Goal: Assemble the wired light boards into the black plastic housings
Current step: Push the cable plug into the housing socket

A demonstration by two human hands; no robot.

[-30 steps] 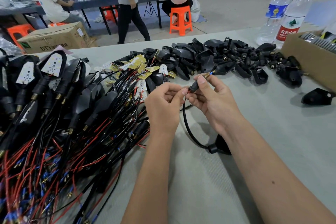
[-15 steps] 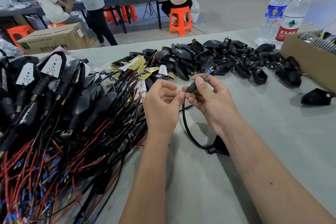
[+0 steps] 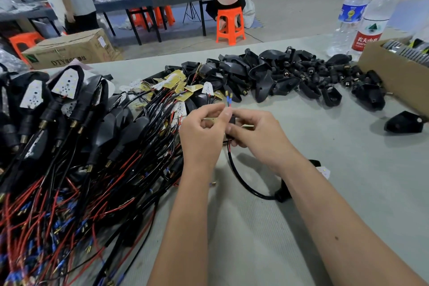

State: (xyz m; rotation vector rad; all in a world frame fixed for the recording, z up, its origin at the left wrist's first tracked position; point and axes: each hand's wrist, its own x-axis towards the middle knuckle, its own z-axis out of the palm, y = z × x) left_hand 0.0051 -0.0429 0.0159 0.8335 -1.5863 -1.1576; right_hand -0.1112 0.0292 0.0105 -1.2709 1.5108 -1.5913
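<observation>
Holding, with the left hand (image 3: 204, 132), the blue-tipped wire ends (image 3: 229, 100) pinched between thumb and fingertips, above the grey table top (image 3: 348, 193). Gripping, with the right hand (image 3: 257, 137), a small black part at the upper end of the thick black cable (image 3: 243, 183), fingers curled round it; hard to tell exactly what this part is, because of blur and fingers covering it. Both hands touching each other at the fingertips, near the middle of the view.

Running down from the hands, the cable, in a curve onto the table, and ending at a black plastic housing (image 3: 284, 193) mostly hidden under the right forearm. Showing just beside this forearm, a small white corner of a light board (image 3: 325, 172).

Lying at the left, a big pile of assembled housings with white light boards (image 3: 67, 82) and many red and black wires (image 3: 69, 193) with blue and brass ends. Lying behind the hands, loose yellow and white light boards (image 3: 178, 81) with wires. Lying farther back and to the right, a heap of empty black plastic housings (image 3: 267, 72), and one single black housing (image 3: 404, 123) apart, near the brown cardboard box (image 3: 394, 76). Standing behind the box, two clear plastic water bottles (image 3: 369, 18), touching or nearly so.

In the background, a person sitting on an orange plastic stool (image 3: 229, 25).
</observation>
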